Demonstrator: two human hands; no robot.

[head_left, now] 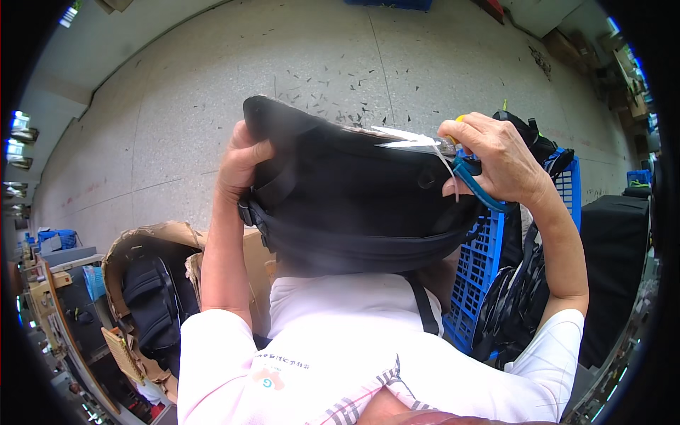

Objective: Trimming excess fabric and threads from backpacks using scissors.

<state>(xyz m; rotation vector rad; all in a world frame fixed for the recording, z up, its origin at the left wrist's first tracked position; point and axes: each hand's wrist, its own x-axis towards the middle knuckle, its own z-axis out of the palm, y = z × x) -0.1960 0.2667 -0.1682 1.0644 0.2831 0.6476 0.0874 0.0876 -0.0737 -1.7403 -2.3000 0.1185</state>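
A black fabric bag (pixel 347 191) with straps and a side buckle lies across my lap. My left hand (pixel 244 159) is closed on its upper left edge, thumb on the near face. In my right hand (pixel 496 152) is a pair of scissors (pixel 414 142) with teal and yellow handles and a white tie around the pivot. Its blades point left and stand apart, by the bag's upper right edge. Whether they touch the fabric I cannot tell.
Dark scraps (pixel 361 103) litter the grey floor ahead. On my right stand a blue plastic crate (pixel 467 297), more black bags (pixel 513 290) and a large black block-shaped thing (pixel 613 262). A cardboard box (pixel 117 265) holding black padded pieces stands on my left.
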